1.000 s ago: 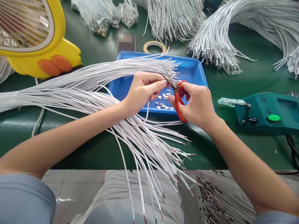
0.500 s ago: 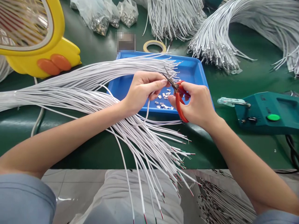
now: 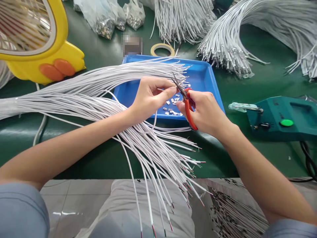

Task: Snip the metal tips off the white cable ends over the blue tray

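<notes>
My left hand (image 3: 150, 97) pinches the end of one white wire (image 3: 156, 115) over the blue tray (image 3: 205, 79). My right hand (image 3: 205, 110) grips red-handled scissors (image 3: 188, 105), whose blades meet at the wire end by my left fingertips. A big fan of white wires (image 3: 81, 96) runs from the left across the table, some ends lying over the tray, others hanging off the front edge (image 3: 168, 172). Small metal pieces (image 3: 173, 105) lie in the tray under my hands.
A yellow duck-shaped fan (image 3: 47, 49) stands at the back left. Bags of metal parts (image 3: 109, 19), a tape roll (image 3: 162, 49) and more wire bundles (image 3: 235, 43) lie behind the tray. A green machine (image 3: 282, 115) sits at the right. More wires (image 3: 235, 215) hang below the table edge.
Both hands stay at the same spot over the tray. The scissors have shifted slightly left, closer to my left fingertips. The view has moved a little.
</notes>
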`<action>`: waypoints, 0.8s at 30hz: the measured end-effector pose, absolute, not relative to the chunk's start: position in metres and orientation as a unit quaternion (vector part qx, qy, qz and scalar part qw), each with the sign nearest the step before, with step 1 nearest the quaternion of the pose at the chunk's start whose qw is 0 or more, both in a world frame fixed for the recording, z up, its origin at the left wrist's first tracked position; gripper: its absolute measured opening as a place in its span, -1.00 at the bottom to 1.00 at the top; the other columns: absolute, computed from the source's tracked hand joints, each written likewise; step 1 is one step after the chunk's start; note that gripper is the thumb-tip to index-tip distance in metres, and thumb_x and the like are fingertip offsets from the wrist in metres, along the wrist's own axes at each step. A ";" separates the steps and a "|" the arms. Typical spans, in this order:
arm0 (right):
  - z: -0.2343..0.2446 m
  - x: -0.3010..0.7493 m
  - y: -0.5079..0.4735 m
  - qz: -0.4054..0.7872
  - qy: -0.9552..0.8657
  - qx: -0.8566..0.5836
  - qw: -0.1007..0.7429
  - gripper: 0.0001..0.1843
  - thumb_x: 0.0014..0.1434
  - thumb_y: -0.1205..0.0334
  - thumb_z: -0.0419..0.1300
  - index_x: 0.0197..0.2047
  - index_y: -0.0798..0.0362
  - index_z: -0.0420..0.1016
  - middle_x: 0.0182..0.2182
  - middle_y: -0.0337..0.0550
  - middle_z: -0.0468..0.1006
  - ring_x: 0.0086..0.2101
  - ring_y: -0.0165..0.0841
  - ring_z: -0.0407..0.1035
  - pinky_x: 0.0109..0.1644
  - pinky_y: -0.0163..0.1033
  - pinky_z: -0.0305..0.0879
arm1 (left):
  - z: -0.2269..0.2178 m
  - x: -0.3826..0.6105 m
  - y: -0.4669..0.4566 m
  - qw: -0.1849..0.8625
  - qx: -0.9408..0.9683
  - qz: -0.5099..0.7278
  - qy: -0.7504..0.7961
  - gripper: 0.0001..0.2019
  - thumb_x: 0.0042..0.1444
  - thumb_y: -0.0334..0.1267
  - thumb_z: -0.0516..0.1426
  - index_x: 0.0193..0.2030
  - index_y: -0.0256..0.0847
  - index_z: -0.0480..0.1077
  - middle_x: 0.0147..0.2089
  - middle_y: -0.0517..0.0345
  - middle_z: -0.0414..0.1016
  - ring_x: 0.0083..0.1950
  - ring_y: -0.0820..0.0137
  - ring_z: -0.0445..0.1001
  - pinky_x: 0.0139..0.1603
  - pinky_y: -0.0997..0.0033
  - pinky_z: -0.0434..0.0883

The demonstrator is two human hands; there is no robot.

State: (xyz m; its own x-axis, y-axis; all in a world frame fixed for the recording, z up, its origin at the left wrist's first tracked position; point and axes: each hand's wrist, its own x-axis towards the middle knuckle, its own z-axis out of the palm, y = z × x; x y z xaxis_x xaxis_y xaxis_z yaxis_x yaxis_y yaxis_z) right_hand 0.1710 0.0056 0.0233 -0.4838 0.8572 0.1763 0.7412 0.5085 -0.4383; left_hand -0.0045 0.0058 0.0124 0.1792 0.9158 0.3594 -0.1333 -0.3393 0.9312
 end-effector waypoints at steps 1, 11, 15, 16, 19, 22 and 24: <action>0.022 0.172 0.008 0.145 -0.845 -0.480 0.186 -0.69 0.15 0.14 0.07 -0.55 0.03 0.09 -0.61 -0.24 0.24 -0.58 -0.46 0.00 -0.41 -0.25 -0.05 | 0.012 -0.005 0.007 0.482 0.593 0.555 0.329 -0.86 0.05 -0.41 0.17 -0.52 -0.33 0.46 -0.64 0.29 0.23 -0.63 0.66 0.17 -0.64 0.61 0.16; 0.017 0.171 0.017 0.310 -0.702 -0.483 0.421 -0.89 -0.05 0.31 0.23 -0.52 0.06 0.34 -0.56 -0.25 0.40 -0.54 -0.44 0.24 -0.43 -0.27 0.20 | 0.010 -0.006 0.006 0.509 0.587 0.531 0.337 -0.87 0.04 -0.28 0.22 -0.43 -0.30 0.53 -0.52 0.18 0.44 -0.52 0.61 0.28 -0.55 0.62 0.21; 0.020 0.171 0.009 0.329 -0.692 -0.441 0.468 -0.86 0.01 0.27 0.24 -0.45 0.00 0.31 -0.38 -0.19 0.52 -0.36 -0.35 0.41 -0.25 -0.17 0.36 | 0.011 -0.004 0.002 0.526 0.601 0.499 0.337 -0.82 -0.04 -0.21 0.28 -0.44 -0.33 0.53 -0.54 0.17 0.44 -0.59 0.61 0.27 -0.61 0.60 0.23; 0.021 0.171 0.008 0.329 -0.695 -0.437 0.466 -0.84 0.02 0.26 0.24 -0.44 -0.01 0.28 -0.35 -0.19 0.53 -0.33 -0.34 0.42 -0.22 -0.16 0.38 | 0.011 -0.003 0.002 0.531 0.602 0.494 0.334 -0.80 -0.06 -0.19 0.29 -0.44 -0.33 0.52 -0.55 0.17 0.43 -0.61 0.61 0.25 -0.63 0.60 0.23; 0.022 0.170 0.004 0.328 -0.708 -0.429 0.455 -0.80 0.04 0.22 0.24 -0.44 -0.01 0.24 -0.37 -0.19 0.52 -0.36 -0.36 0.42 -0.22 -0.15 0.40 | 0.011 -0.002 0.001 0.534 0.609 0.483 0.334 -0.75 -0.12 -0.16 0.33 -0.45 -0.35 0.51 -0.57 0.17 0.41 -0.65 0.61 0.26 -0.65 0.57 0.25; 0.021 0.167 0.001 0.333 -0.712 -0.412 0.462 -0.80 0.04 0.23 0.23 -0.46 0.00 0.23 -0.41 -0.22 0.50 -0.38 -0.39 0.40 -0.23 -0.19 0.39 | 0.010 -0.002 0.002 0.513 0.626 0.479 0.339 -0.74 -0.15 -0.15 0.34 -0.46 -0.36 0.52 -0.56 0.15 0.43 -0.62 0.58 0.29 -0.62 0.55 0.28; 0.019 0.166 0.000 0.334 -0.709 -0.397 0.477 -0.81 0.05 0.27 0.21 -0.47 0.00 0.22 -0.42 -0.24 0.47 -0.39 -0.41 0.39 -0.23 -0.21 0.38 | 0.009 -0.002 0.003 0.497 0.641 0.478 0.339 -0.75 -0.16 -0.17 0.35 -0.46 -0.36 0.52 -0.56 0.14 0.44 -0.59 0.58 0.30 -0.59 0.55 0.28</action>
